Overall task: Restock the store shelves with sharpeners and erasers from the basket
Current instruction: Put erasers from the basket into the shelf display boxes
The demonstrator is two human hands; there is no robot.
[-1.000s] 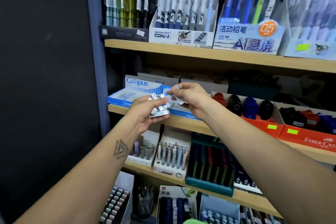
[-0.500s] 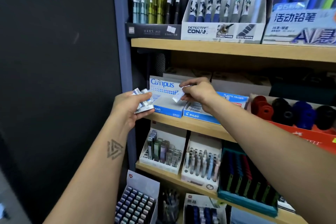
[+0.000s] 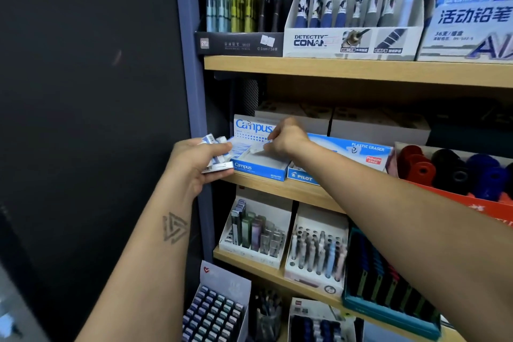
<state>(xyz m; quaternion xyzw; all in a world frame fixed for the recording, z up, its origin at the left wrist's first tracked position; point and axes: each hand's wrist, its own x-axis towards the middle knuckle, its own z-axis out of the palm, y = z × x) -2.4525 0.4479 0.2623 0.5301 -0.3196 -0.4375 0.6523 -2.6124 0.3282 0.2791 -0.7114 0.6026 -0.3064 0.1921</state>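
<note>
pale wooden store shelves (image 3: 283, 189) hold glossy cardboard display boxes. the left hand (image 3: 194, 164) curls round a stack of small blue-and-white erasers (image 3: 219, 157) beside the shelf edge. the right hand (image 3: 288, 139) pinches one white rectangular eraser (image 3: 256, 148) over the open blue campus box (image 3: 259, 164).

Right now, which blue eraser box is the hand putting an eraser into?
The Campus box, leftmost on the middle shelf. The right hand holds a white eraser over its open tray; the Pilot box beside it sits untouched.
</note>
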